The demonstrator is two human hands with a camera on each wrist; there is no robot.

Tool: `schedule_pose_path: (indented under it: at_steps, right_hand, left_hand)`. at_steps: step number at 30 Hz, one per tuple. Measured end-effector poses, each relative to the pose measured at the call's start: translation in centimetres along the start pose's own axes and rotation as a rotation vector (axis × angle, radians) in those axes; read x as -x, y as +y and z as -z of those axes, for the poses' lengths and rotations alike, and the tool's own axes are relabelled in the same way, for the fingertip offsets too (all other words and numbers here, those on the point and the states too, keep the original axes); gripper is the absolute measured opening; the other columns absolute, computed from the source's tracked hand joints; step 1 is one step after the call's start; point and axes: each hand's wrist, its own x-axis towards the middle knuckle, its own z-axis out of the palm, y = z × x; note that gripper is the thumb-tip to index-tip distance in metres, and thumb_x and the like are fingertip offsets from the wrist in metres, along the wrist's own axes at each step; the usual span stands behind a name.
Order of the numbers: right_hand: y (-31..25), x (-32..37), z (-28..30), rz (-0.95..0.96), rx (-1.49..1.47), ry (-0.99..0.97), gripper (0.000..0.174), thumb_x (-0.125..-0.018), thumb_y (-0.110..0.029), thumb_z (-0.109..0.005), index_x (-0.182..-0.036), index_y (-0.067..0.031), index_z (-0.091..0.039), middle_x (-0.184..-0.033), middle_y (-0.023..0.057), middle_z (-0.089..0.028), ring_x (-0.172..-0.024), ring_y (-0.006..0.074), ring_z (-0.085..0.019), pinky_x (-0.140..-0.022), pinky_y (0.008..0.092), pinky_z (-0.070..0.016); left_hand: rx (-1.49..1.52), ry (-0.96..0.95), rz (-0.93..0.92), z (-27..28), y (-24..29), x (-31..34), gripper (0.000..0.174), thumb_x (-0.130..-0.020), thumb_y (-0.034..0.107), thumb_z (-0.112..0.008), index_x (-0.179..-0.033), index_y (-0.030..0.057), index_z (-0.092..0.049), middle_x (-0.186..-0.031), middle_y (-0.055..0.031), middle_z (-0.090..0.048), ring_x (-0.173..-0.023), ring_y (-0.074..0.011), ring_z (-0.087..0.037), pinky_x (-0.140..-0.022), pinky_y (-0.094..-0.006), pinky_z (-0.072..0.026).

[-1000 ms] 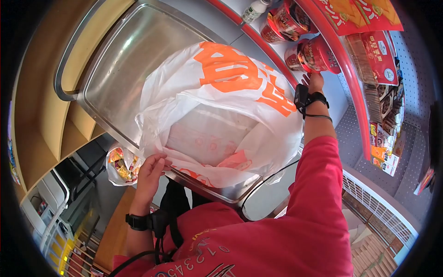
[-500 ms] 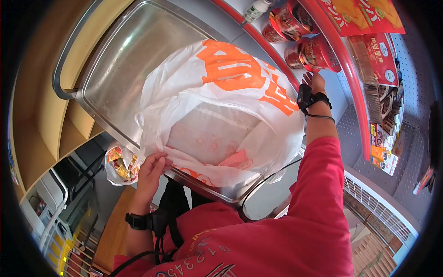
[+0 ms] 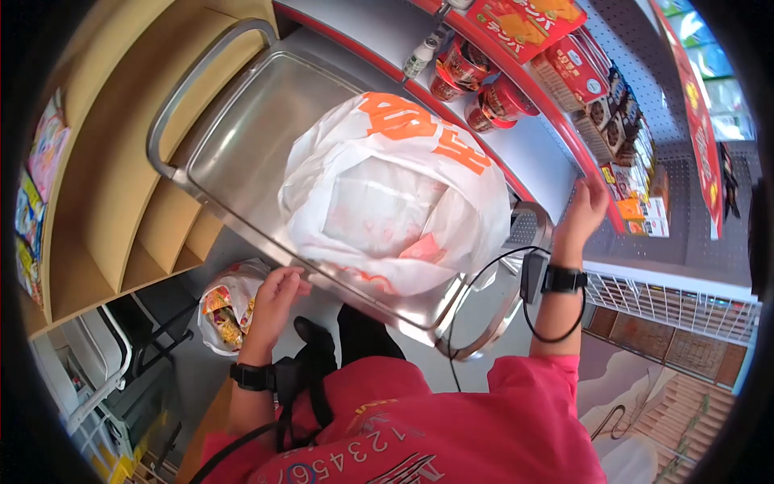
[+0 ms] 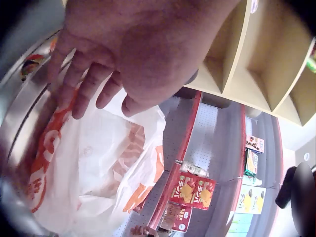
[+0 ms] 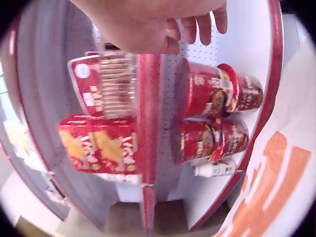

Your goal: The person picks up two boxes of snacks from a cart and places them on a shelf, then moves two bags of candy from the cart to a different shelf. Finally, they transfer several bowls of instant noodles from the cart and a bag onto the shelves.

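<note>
A large white plastic bag [image 3: 387, 194] with orange lettering sits on a steel cart [image 3: 242, 137], its mouth spread wide. Inside its near part lies a pinkish patch of plastic. My left hand [image 3: 278, 297] is at the bag's near left edge by the cart rim; the left wrist view shows its fingers [image 4: 89, 91] extended over the bag's lip. My right hand [image 3: 587, 210] is raised beside the red-edged shelf, nothing in it, its fingers loosely bent. In the right wrist view it hovers close to red noodle cups [image 5: 212, 94] stacked on that shelf.
Red snack boxes [image 3: 528, 24] stand on the shelf above the cups, with a white bottle [image 3: 421, 58] beside them. A wooden shelf unit [image 3: 121, 169] is on the left. A bag of snacks [image 3: 228, 310] is on the floor. A white wire basket [image 3: 669, 294] is at right.
My right hand has drawn away from the noodle cups toward the shelf's near end. The head view has shifted, showing more shelf at right. The left hand stays at the bag's edge.
</note>
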Motion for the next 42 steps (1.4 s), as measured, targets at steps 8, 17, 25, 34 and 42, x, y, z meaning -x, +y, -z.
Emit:
schedule_pose_path:
  at_steps: [8,17,25,34,42]
  right_hand:
    - [-13.4,24.0,5.6,0.695,0.392,-0.385,0.017,-0.076,0.004,-0.052,-0.092,0.0030,-0.051,-0.088,0.0142,-0.055,-0.083,0.0270,-0.052,-0.078,0.0349,-0.0396]
    - [-2.5,51.8,-1.8,0.288,0.212,-1.318,0.014,-0.071,-0.001,-0.053,-0.084,-0.0056,-0.057,-0.076,0.0115,-0.058,-0.070,0.0298,-0.055,-0.064,0.0382,-0.0438]
    - [22.0,57.9,-8.1,0.064,0.714,-1.872,0.018,-0.070,-0.019,-0.058,-0.085,-0.0090,-0.058,-0.086,0.0128,-0.059,-0.085,0.0306,-0.055,-0.077,0.0367,-0.0432]
    - [25.5,55.4,-26.1,-0.453,0.384,-1.473,0.023,-0.074,-0.012,-0.054,-0.093,0.0013,-0.057,-0.066,0.0097,-0.060,-0.057,0.0147,-0.058,-0.051,0.0250,-0.0463]
    - [27.6,56.9,-32.3,-0.623,0.427,-1.428,0.021,-0.079,-0.014,-0.051,-0.097,-0.0054,-0.054,-0.079,0.0059,-0.061,-0.065,0.0135,-0.059,-0.052,0.0226,-0.0421]
  left_hand:
    - [0.058,0.111,-0.064,10.6,-5.2,7.3,0.026,-0.087,0.025,-0.046,-0.104,0.0058,-0.051,-0.085,-0.0047,-0.059,-0.078,-0.0123,-0.055,-0.070,-0.0242,-0.0405]
    - [0.084,0.367,0.129,20.7,-20.7,11.5,0.032,-0.085,0.029,-0.048,-0.100,0.0006,-0.050,-0.083,-0.0086,-0.059,-0.074,-0.0140,-0.056,-0.068,-0.0267,-0.0430]
    - [-0.093,0.455,0.144,18.4,-39.9,9.1,0.027,-0.082,0.026,-0.051,-0.092,0.0015,-0.054,-0.074,-0.0124,-0.060,-0.069,-0.0229,-0.059,-0.064,-0.0324,-0.0458]
    - [-0.129,0.461,0.277,15.4,-48.3,9.0,0.025,-0.081,0.026,-0.054,-0.093,0.0033,-0.054,-0.076,-0.0139,-0.060,-0.071,-0.0273,-0.059,-0.062,-0.0337,-0.0458]
    - [0.075,0.507,0.361,14.5,-52.9,8.3,0.022,-0.082,0.023,-0.055,-0.093,0.0037,-0.053,-0.072,-0.0104,-0.058,-0.066,-0.0177,-0.057,-0.060,-0.0274,-0.0442]
